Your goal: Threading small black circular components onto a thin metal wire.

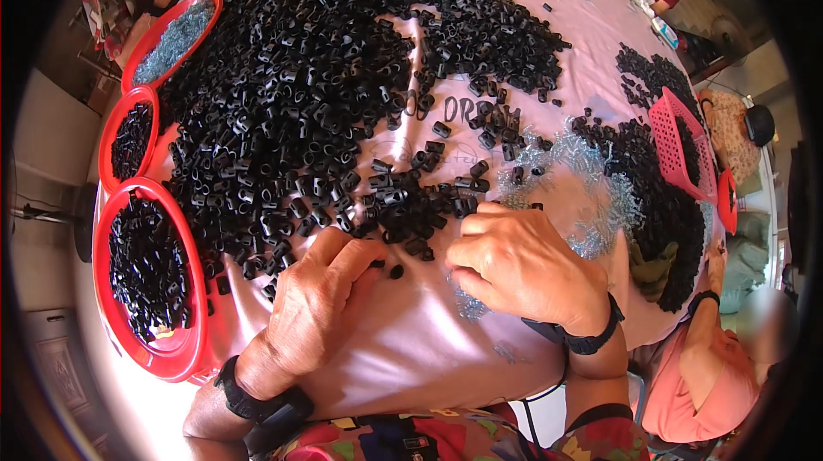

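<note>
My left hand (319, 302) is closed over the near edge of a heap of small black hollow plastic pieces (291, 84). A small black piece (377, 264) shows at its fingertips, and another black piece (396, 272) lies just to the right on the pink cloth. To its right my right hand (525, 264) is closed, its fingers curled down; whatever they grip is hidden under them. Shiny bluish-clear small parts, perhaps springs (613, 191), are spread beyond and beside the right hand. A smaller patch of them (470, 305) lies under it. Dark bands circle both wrists.
Red-rimmed trays stand along the left: a near tray (199, 315) and middle tray (153, 140) with black parts, a far tray (218, 8) with clear ones. A pink basket (664, 140) sits at right among black pieces. A co-worker's arm (701, 358) is near the right edge.
</note>
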Demonstrator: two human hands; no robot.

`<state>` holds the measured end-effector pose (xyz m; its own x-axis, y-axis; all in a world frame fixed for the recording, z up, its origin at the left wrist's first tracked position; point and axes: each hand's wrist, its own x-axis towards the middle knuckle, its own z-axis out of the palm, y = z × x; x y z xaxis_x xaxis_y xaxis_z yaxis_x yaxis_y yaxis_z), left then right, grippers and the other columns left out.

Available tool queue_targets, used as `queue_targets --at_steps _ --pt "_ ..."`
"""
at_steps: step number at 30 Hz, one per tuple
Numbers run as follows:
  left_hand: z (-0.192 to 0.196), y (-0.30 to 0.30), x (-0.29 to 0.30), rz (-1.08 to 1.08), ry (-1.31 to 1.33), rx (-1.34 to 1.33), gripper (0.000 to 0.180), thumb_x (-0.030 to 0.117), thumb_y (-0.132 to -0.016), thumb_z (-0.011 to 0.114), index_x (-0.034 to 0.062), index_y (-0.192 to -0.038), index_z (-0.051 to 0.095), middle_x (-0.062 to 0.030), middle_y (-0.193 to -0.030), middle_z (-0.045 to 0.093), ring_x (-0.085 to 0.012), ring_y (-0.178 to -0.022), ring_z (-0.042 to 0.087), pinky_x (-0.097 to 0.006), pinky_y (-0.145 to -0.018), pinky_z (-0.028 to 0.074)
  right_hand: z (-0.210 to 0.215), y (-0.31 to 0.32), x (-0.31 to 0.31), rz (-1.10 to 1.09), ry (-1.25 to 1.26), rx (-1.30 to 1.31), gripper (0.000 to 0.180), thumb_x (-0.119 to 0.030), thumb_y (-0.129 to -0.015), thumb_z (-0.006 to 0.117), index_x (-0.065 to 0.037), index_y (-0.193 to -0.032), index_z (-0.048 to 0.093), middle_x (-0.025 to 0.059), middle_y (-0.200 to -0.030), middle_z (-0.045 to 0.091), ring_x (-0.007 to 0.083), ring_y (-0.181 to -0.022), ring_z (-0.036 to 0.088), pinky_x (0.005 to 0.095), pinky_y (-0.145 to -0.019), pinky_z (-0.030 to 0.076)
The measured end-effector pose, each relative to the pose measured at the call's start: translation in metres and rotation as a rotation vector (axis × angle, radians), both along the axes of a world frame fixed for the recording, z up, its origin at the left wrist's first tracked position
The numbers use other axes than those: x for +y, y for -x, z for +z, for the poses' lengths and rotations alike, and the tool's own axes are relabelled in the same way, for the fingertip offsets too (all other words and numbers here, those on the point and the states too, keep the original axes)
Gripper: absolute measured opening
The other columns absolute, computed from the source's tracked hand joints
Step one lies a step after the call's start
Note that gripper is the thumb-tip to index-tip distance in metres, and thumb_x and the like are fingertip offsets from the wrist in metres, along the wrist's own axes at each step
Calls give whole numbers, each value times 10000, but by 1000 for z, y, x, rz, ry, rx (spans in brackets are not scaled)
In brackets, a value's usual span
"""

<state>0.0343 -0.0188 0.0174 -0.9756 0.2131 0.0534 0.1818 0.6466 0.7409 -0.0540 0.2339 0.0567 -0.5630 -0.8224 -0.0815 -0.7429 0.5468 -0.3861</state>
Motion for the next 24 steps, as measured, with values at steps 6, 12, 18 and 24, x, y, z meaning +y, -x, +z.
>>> queue_targets --at_steps 6,12,18,24 --pt "4 -1 2 -32 -28 8 276 54 -924 734 108 -1195 733 -110 -1039 631 -323 -893 705 -421 -756 585 2 1 -1 -3 71 -17 99 -140 -826 772 -65 -855 715 86 -803 622 304 -808 642 436 -720 537" --pt "1 0 2 -80 -35 21 321 46 -875 779 85 -1191 740 -113 -1064 627 -304 -916 697 -398 -775 588 -2 4 -5 -20 107 7 93 -103 -830 760 -56 -841 681 93 -809 643 315 -827 653 442 -725 549" --pt "-9 3 1 -77 -262 130 361 20 -828 803 18 -1172 689 -133 -1068 657 -280 -908 693 -373 -775 583 -3 3 -11 -36 235 19 129 -69 -836 758 -52 -839 631 95 -787 649 321 -793 670 447 -695 561" --pt "-4 -7 3 28 -478 -142 303 29 -888 768 14 -1171 660 -94 -963 678 -161 -770 656 -296 -726 551 -4 0 -17 -23 407 0 166 -34 -813 780 -65 -842 619 77 -784 656 304 -755 676 433 -636 551"
